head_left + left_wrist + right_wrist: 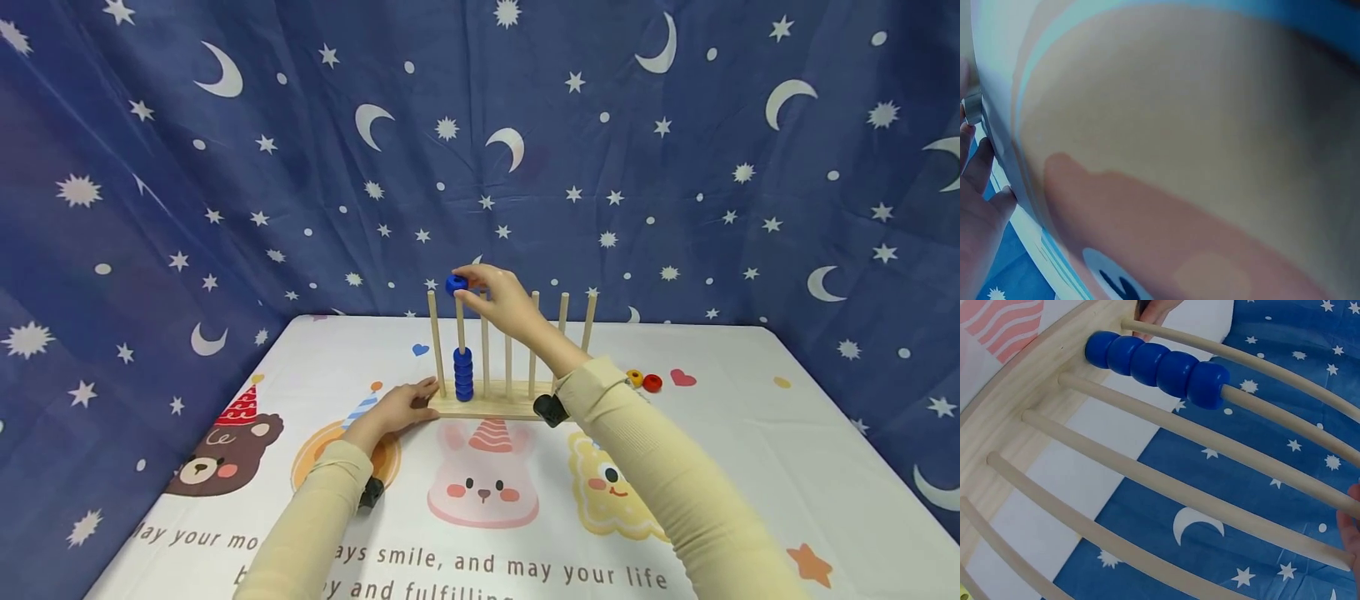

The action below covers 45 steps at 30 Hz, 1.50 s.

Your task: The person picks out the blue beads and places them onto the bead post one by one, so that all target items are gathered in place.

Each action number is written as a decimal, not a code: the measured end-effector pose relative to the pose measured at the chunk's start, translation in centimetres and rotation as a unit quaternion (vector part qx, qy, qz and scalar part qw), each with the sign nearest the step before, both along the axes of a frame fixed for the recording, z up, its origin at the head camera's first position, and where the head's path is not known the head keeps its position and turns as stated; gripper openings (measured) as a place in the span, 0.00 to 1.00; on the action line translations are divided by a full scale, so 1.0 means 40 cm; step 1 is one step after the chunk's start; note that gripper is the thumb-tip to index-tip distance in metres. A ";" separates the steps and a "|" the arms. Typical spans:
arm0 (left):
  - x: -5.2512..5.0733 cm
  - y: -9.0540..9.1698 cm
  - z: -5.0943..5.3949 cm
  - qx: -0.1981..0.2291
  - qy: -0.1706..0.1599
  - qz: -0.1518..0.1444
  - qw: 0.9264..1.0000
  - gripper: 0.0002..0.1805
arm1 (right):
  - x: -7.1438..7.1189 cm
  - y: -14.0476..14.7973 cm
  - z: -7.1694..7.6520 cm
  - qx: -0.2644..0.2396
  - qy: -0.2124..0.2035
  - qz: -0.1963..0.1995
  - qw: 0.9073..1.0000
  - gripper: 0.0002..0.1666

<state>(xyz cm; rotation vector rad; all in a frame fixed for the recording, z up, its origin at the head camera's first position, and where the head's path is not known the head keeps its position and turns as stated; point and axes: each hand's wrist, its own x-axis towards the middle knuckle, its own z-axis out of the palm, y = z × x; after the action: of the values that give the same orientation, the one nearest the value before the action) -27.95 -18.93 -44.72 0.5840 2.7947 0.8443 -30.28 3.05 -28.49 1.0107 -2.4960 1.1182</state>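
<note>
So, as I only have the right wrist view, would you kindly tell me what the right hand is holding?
Observer: In the head view, the right hand holds a blue bead at the tip of the peg that bears the blue stack; I can't tell whether it is threaded.
Operator: Thank you. Are there any loose beads about?
Observer: Yes, a yellow bead and a red bead lie on the tablecloth, beyond the right forearm.
Operator: And what are the pink stripes I see beside the base?
Observer: They belong to a hat printed above a pink animal face on the cloth.
</note>
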 end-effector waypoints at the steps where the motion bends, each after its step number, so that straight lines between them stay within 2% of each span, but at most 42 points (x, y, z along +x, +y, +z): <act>1: 0.001 0.000 -0.002 0.000 -0.001 0.000 1.000 0.33 | 0.000 -0.001 -0.001 0.001 -0.002 -0.003 1.000 0.23; 4: 0.005 -0.001 -0.006 0.003 -0.010 0.008 1.000 0.33 | -0.001 -0.006 -0.004 0.003 -0.003 -0.004 1.000 0.23; 9: 0.010 0.000 -0.004 0.006 -0.006 0.012 1.000 0.33 | -0.002 -0.007 0.000 0.011 0.002 -0.012 1.000 0.22; 17: -0.001 0.000 0.001 0.010 0.000 -0.002 1.000 0.33 | -0.008 -0.002 0.017 0.005 -0.025 -0.006 1.000 0.20; 19: -0.002 -0.004 0.001 0.010 0.017 -0.007 1.000 0.33 | -0.009 -0.003 0.024 0.010 -0.035 -0.004 0.999 0.20; 24: -0.005 -0.007 0.003 0.007 0.021 -0.013 1.000 0.33 | -0.009 -0.001 0.034 0.022 -0.055 -0.011 0.998 0.20; 26: -0.006 -0.004 0.002 0.008 0.000 -0.007 1.000 0.33 | -0.011 -0.001 0.033 0.025 -0.059 -0.011 0.998 0.20; 30: -0.003 -0.004 0.000 0.002 0.001 -0.007 1.000 0.32 | -0.015 -0.003 0.031 0.028 -0.066 -0.008 0.997 0.20; 34: 0.000 -0.005 -0.003 0.008 0.009 -0.008 1.000 0.32 | -0.018 -0.007 0.031 0.037 -0.064 -0.005 0.997 0.20; 45: -0.003 0.003 0.000 0.014 0.000 -0.007 1.000 0.32 | -0.015 0.002 0.030 0.031 -0.046 -0.018 0.998 0.19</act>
<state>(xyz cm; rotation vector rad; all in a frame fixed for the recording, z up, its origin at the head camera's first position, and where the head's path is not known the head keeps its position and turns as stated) -28.06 -18.83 -44.71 0.6084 2.7797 0.8812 -30.90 3.13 -27.27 0.9466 -2.6265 1.1072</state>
